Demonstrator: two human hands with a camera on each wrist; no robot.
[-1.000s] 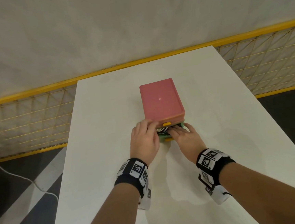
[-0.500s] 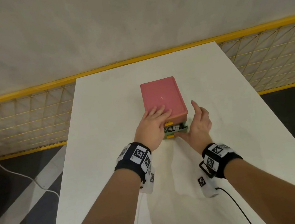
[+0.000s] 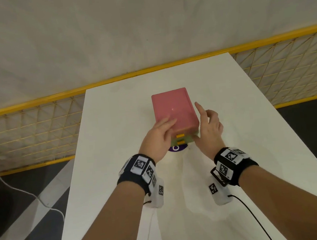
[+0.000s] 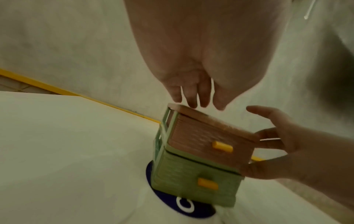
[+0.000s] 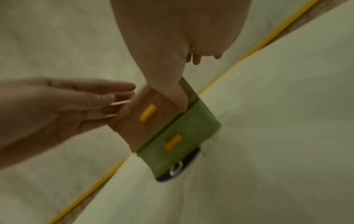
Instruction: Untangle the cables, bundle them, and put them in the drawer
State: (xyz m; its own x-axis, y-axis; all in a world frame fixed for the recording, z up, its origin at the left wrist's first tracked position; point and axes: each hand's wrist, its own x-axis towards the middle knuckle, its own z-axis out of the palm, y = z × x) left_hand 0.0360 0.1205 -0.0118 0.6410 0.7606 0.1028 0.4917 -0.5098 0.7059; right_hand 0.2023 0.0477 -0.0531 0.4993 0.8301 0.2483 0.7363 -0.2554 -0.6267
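A small drawer unit (image 3: 174, 109) stands mid-table, with a pink top drawer (image 4: 203, 139) above a green bottom drawer (image 4: 191, 178), each with a yellow handle. Both drawer fronts sit flush. No cable shows in any view. My left hand (image 3: 159, 137) lies flat on the unit's pink top near its front left corner, fingers straight. My right hand (image 3: 208, 130) is at the unit's right side with fingers spread. Its thumb (image 5: 178, 97) touches the front right edge where the two drawers meet. Neither hand holds anything.
A dark purple round sticker (image 3: 176, 148) lies on the white table (image 3: 119, 161) under the unit's front. A yellow mesh fence (image 3: 30, 134) runs behind and beside the table. A white cord (image 3: 26, 194) trails on the floor at left.
The green drawer, part open with cables showing, has slid shut. My left hand moved up onto the pink top. My right hand left the drawer front for the unit's right side.
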